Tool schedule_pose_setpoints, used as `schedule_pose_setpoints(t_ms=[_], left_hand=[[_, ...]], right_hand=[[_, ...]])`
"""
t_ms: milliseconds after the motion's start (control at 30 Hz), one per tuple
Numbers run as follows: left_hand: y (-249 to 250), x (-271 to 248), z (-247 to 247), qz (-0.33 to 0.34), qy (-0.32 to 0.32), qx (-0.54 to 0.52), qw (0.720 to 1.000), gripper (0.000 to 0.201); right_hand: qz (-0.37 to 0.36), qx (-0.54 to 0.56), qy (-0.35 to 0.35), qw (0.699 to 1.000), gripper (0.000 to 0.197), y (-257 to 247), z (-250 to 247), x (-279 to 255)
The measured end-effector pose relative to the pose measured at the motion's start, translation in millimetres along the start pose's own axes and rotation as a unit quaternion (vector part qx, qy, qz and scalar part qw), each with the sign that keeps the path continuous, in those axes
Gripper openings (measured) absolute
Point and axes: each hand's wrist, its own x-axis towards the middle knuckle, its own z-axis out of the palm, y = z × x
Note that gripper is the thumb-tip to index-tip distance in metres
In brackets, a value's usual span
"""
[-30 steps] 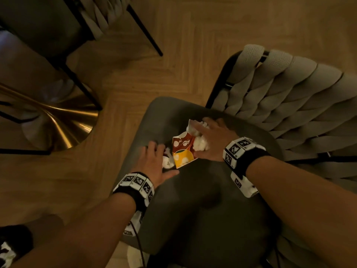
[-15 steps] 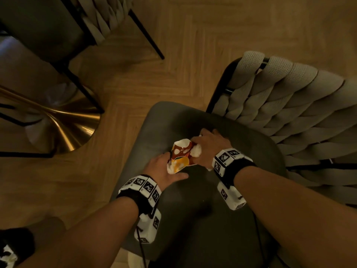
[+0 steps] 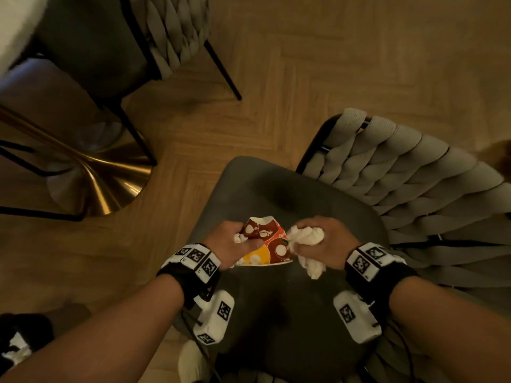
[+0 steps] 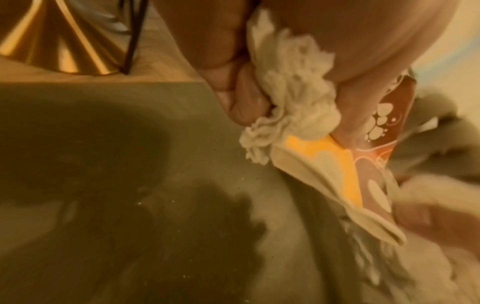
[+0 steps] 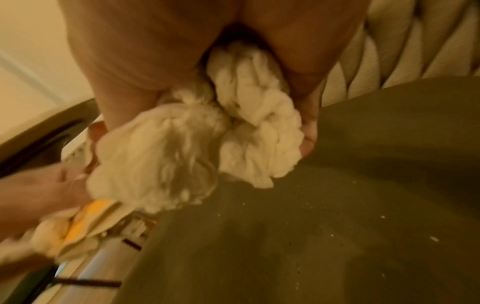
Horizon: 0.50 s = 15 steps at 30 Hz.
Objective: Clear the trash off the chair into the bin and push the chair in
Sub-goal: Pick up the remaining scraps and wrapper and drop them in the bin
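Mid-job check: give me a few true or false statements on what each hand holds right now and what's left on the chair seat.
1. The left hand holds only tissue. False: its grip takes in a small tissue wad and the crushed paper cup.
2. The right hand grips crumpled white tissue. True.
3. The cup stands upright on the seat. False: it is flattened and in the left hand.
4. Small pale crumbs dot the chair seat. True.
5. A bin is in view. False: none shows.
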Motion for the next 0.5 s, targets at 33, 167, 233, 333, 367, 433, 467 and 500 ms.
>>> schedule_pose_setpoints(t_ms=[33, 167, 233, 333, 367, 433, 467, 500], left_hand=[[0, -8, -5, -0.009, 0.006, -0.011, 1.0, 0.03], [-10, -53, -36, -0.038, 0.032, -0.066, 0.997, 0.025], [-20, -86, -59, -0.052, 0.06, -0.101, 0.992, 0.015], [-42, -147, -98, -0.069, 0.124, -0.124, 0.982, 0.01], [-52, -171, -112, -0.077, 0.146, -0.127, 0.978, 0.01], [-77, -222, -141, -0.097, 0.191, -0.123, 0.969, 0.009], [-93, -248, -154, -0.115, 0.213, -0.116, 0.963, 0.008], [-111, -273, -167, -0.131, 0.234, -0.115, 0.956, 0.008]], right_hand=[[0.005, 0.014, 0.011, 1.0, 0.031, -1, -3, -5], [0.012, 0.015, 0.028, 0.999, 0.031, -14, -8, -21], [0.007, 0.01, 0.023, 1.0, 0.031, -33, -7, -26], [-0.027, -0.012, 0.016, 0.999, 0.028, -80, -3, -32], [-0.044, -0.02, 0.01, 0.999, 0.029, -101, 0, -34], [-0.082, -0.036, -0.004, 0.996, 0.033, -150, 12, -39], [-0.099, -0.04, -0.01, 0.994, 0.034, -175, 22, -42], [-0.116, -0.04, -0.013, 0.992, 0.033, -202, 32, -45]])
